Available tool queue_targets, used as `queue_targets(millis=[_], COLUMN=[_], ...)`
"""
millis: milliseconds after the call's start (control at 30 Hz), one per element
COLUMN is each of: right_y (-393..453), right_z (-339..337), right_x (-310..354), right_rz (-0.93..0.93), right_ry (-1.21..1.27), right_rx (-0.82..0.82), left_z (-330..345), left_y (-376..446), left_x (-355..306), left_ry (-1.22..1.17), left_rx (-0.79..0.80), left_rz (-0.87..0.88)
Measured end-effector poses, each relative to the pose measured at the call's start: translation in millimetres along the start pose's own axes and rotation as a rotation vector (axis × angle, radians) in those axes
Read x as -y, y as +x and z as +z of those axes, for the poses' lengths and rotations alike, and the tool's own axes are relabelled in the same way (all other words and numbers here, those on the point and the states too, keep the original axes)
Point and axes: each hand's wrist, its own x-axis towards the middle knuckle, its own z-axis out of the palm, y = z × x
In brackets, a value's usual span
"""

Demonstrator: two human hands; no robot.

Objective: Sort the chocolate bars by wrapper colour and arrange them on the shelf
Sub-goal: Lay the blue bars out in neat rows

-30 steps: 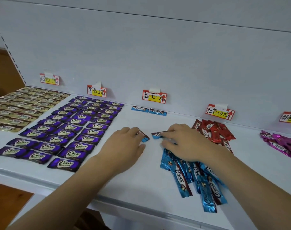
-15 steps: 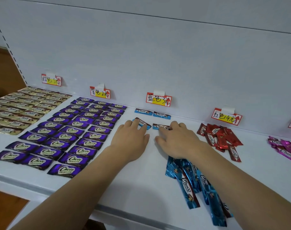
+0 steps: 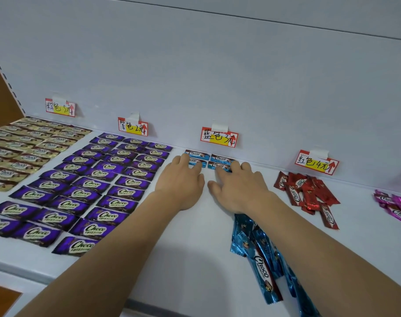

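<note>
A person's left hand (image 3: 180,181) and right hand (image 3: 238,188) press two blue chocolate bars into a second row beneath the blue price tag (image 3: 219,137) at the back of the white shelf (image 3: 183,259), fingers extended and flat, gripping nothing; the left fingers (image 3: 196,167) cover most of the left blue bar (image 3: 192,161), the right fingers (image 3: 235,167) the end of the right blue bar (image 3: 217,166). Two earlier blue bars (image 3: 221,158) lie just behind, touching or nearly touching the new pair. The risk appears to lie there: a push too far back could shove the first row askew against the wall, and slick wrappers may slide or ride over one another as the hands lift. The right forearm lies over the loose pile of blue bars (image 3: 261,259) near the shelf's front edge, so a careless withdrawal could sweep some off. The purple grid (image 3: 92,186) sits just beside the left hand and could be nudged; red bars (image 3: 305,193) and pink ones (image 3: 393,207) remain unsorted heaps.
</note>
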Motion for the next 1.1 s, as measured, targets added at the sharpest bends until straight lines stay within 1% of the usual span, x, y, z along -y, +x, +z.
queue_targets(millis=[233,733,867,933,967,1033,1100], right_y=[0.5,-2.5,-7.9,-14.0,-17.7,-28.1,-42.5], right_z=[5.4,2.0,-5.0,-9.9,-11.7,-13.9,-16.6], right_x=[1.9,2.6,-10.4,-26.6,-36.8,-57.1,-74.2], right_rz=[0.005,0.007,-0.008,-0.028,-0.047,-0.089,-0.121], right_ry=[-0.010,0.022,0.096,0.120,0.138,0.196,0.251], right_rx=[-0.033,-0.039,-0.065,-0.069,-0.054,-0.022,-0.026], left_z=[0.8,-3.8,-9.1,-14.0,-17.6,-26.9,-34.9], left_y=[1.6,-0.2,-3.6,-9.0,-13.8,-29.0,-47.9], left_x=[-1.0,-2.7,-5.1,-11.2,-16.6,-31.5,-48.4], left_ry=[0.044,0.029,0.007,0.021,0.006,-0.095,-0.214], left_rx=[-0.009,0.006,0.005,-0.033,-0.062,-0.095,-0.057], left_rz=[0.025,0.018,-0.002,-0.003,0.007,0.031,0.062])
